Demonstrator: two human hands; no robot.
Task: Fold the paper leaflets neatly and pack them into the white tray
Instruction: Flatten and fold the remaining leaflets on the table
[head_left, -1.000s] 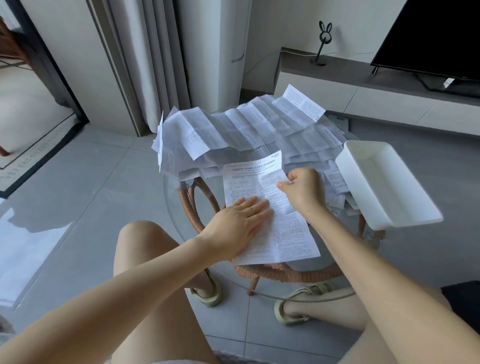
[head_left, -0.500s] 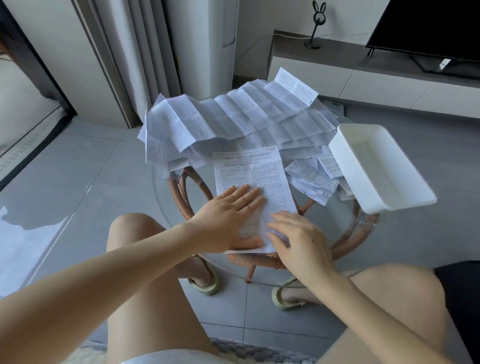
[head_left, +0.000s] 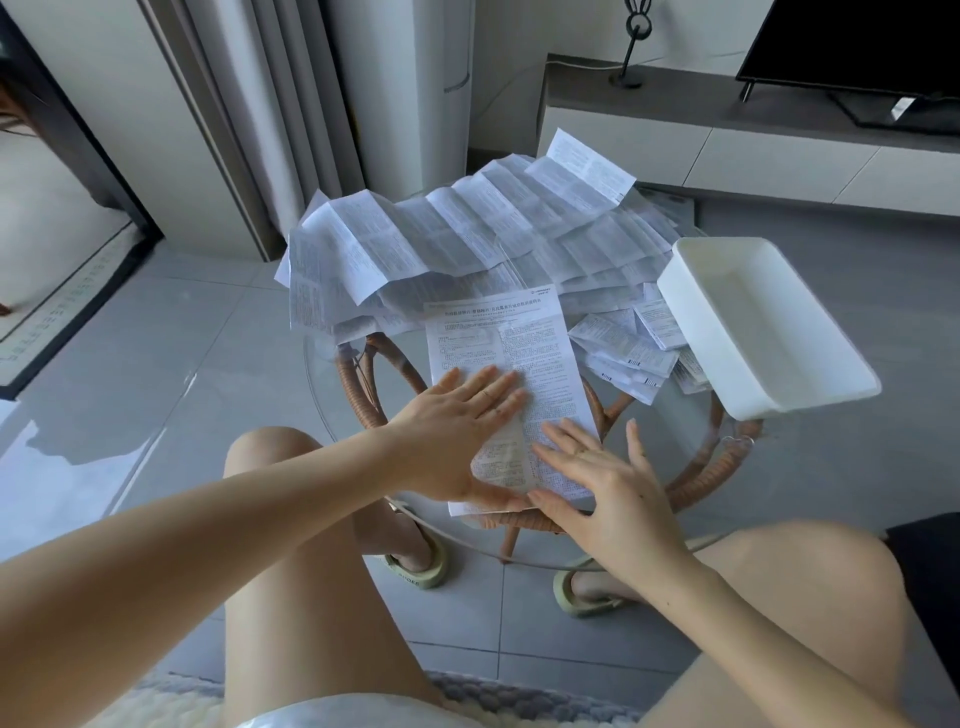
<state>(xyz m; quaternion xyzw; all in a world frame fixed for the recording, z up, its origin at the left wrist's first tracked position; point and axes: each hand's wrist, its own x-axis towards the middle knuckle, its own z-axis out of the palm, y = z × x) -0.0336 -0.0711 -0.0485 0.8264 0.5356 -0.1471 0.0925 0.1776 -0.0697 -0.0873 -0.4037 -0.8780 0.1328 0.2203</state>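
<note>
A printed paper leaflet (head_left: 511, 353) lies flat on the round glass table (head_left: 675, 436), its near end at the table's front edge. My left hand (head_left: 457, 431) presses flat on the leaflet's left half, fingers straight. My right hand (head_left: 608, 483) lies beside it with spread fingers, touching the leaflet's near right corner. A heap of unfolded, creased leaflets (head_left: 467, 234) covers the far half of the table. Several small folded leaflets (head_left: 623, 348) lie between the heap and the white tray (head_left: 691, 312). The tray sits at the table's right side, overhanging the edge, with nothing visible inside.
The table has a woven rattan base (head_left: 374, 364) showing through the glass. My knees and sandalled feet are under its near edge. A low TV cabinet (head_left: 727, 135) stands behind, curtains at the back left, tiled floor all round.
My right hand left the leaflet's upper right part and came down to its near right corner, fingers now spread. My left hand stays pressed on the sheet. The camera tilted further down.
</note>
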